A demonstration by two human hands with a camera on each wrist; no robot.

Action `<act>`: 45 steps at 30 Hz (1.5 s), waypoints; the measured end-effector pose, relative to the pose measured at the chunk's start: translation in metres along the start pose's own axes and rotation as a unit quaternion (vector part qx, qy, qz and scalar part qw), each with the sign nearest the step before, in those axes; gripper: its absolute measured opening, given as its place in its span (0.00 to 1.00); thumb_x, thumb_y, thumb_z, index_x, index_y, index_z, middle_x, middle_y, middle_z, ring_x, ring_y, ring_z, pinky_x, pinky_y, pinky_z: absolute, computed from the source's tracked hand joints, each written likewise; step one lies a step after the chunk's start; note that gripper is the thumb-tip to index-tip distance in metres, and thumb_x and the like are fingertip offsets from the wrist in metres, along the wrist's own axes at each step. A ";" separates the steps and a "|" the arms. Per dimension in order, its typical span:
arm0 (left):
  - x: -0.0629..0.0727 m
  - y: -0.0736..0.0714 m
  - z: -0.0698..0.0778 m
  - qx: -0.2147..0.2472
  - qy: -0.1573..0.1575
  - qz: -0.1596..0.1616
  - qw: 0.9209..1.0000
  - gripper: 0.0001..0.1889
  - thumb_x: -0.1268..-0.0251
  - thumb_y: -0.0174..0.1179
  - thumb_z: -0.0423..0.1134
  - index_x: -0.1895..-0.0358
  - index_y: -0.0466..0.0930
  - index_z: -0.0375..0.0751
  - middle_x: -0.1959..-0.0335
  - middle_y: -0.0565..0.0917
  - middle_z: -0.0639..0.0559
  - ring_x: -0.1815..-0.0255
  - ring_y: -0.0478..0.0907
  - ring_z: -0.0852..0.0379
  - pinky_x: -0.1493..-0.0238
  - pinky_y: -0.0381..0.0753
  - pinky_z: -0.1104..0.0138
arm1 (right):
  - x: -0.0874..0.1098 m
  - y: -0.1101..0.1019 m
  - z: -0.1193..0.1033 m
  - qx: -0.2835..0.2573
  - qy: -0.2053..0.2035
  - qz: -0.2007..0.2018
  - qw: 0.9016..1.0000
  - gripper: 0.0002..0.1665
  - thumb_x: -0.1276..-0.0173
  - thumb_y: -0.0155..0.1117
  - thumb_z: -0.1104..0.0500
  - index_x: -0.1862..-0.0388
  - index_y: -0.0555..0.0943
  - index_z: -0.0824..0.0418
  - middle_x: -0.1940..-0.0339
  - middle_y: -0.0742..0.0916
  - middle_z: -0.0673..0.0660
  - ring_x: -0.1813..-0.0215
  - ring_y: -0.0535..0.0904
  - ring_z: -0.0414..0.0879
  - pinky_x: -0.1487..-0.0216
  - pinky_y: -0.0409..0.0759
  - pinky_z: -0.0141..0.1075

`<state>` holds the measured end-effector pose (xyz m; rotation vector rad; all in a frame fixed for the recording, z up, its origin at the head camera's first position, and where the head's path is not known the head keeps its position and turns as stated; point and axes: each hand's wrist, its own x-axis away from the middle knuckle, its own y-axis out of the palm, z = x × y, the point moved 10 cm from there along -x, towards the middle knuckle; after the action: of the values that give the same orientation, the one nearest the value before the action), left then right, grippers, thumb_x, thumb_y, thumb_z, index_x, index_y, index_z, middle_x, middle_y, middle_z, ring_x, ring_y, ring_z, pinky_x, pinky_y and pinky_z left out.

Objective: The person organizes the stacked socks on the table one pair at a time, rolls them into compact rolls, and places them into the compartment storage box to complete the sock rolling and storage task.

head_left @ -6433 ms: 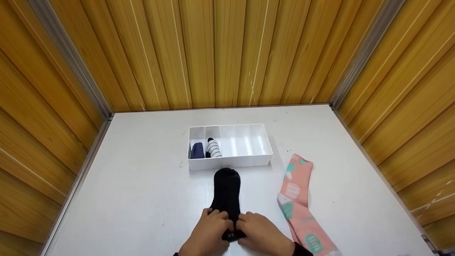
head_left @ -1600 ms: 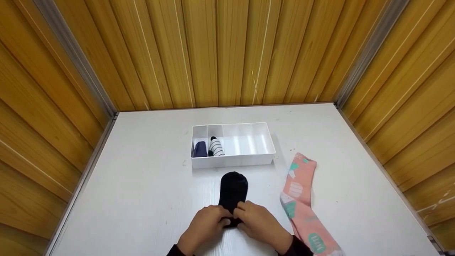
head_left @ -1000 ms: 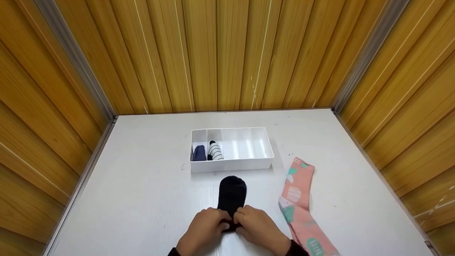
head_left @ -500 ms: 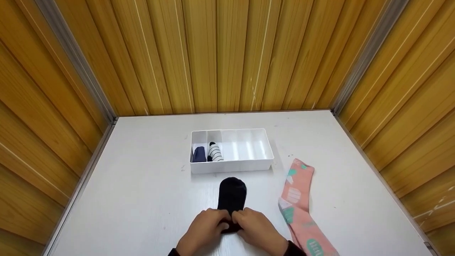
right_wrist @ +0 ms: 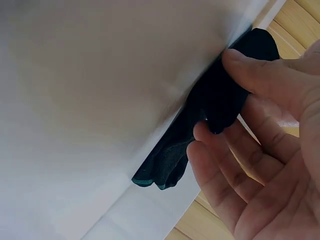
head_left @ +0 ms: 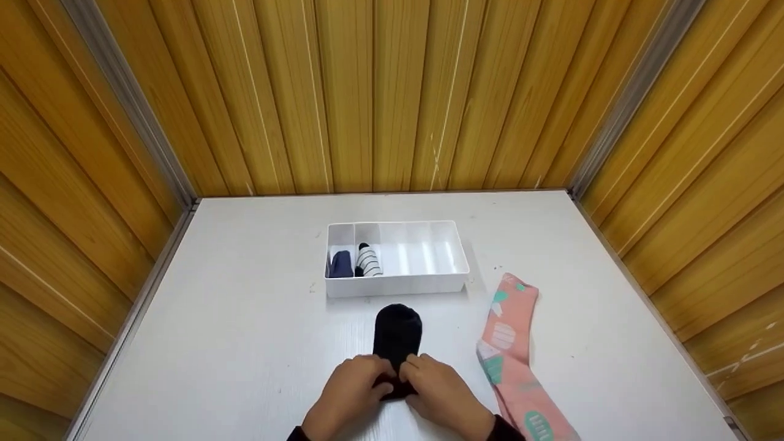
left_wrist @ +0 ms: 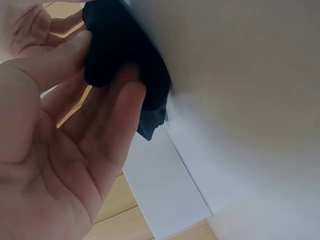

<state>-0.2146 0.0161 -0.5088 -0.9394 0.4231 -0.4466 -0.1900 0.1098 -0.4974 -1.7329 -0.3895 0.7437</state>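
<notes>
A black sock [head_left: 397, 331] lies lengthwise on the white table, its rounded end pointing at the box. At its near end, my left hand [head_left: 355, 389] pinches the left side between thumb and fingers. Opposite it, my right hand [head_left: 444, 392] grips the right side, the two hands almost meeting. In the left wrist view, the thumb and fingers hold a doubled-over edge of the black sock [left_wrist: 120, 45]. From the right wrist, the black sock [right_wrist: 215, 95] shows the thumb on one face and fingers behind, its loose far part trailing along the table.
A white divided box [head_left: 398, 285] stands behind the sock. Its left compartments hold a rolled navy sock [head_left: 341, 264] and a white sock with dark stripes [head_left: 369, 261]. Right of my hands lies a long pink patterned sock [head_left: 511, 355]. Corrugated yellow walls [head_left: 392, 98] enclose the table [head_left: 233, 318].
Since the earliest frame, the black sock's near end has been turned up and it lies shorter, with my hands closer together. In the last second the hands have barely moved.
</notes>
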 end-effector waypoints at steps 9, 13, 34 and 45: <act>-0.001 -0.002 0.004 -0.042 -0.006 0.007 0.999 0.14 0.57 0.80 0.38 0.65 0.87 0.54 0.65 0.80 0.64 0.63 0.77 0.63 0.67 0.77 0.68 | -0.002 0.003 0.008 -0.008 0.021 -0.025 0.999 0.14 0.49 0.77 0.58 0.65 0.81 0.53 0.69 0.79 0.45 0.65 0.74 0.37 0.66 0.75 0.30; -0.001 0.000 0.004 -0.047 -0.009 0.014 0.999 0.18 0.62 0.81 0.35 0.65 0.85 0.54 0.65 0.79 0.64 0.63 0.78 0.62 0.68 0.77 0.68 | 0.000 0.004 0.009 -0.005 0.024 -0.025 0.999 0.14 0.49 0.78 0.58 0.65 0.82 0.53 0.69 0.80 0.45 0.65 0.75 0.38 0.65 0.76 0.31; -0.003 0.002 -0.001 -0.044 -0.035 0.018 0.998 0.12 0.57 0.71 0.31 0.69 0.85 0.53 0.71 0.81 0.65 0.68 0.79 0.64 0.66 0.77 0.68 | -0.004 0.006 0.009 0.014 0.030 -0.054 0.998 0.15 0.49 0.77 0.62 0.61 0.84 0.54 0.67 0.81 0.46 0.64 0.75 0.40 0.64 0.77 0.33; -0.004 0.002 0.006 -0.074 -0.019 0.011 0.997 0.12 0.58 0.75 0.34 0.68 0.85 0.52 0.70 0.82 0.62 0.68 0.79 0.62 0.69 0.76 0.68 | -0.004 0.006 0.007 0.005 0.022 -0.071 0.997 0.12 0.44 0.74 0.62 0.61 0.83 0.55 0.65 0.81 0.46 0.64 0.74 0.40 0.63 0.77 0.33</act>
<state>-0.2141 0.0229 -0.5070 -1.0848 0.4362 -0.3810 -0.1983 0.1104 -0.5033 -1.6905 -0.4733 0.6021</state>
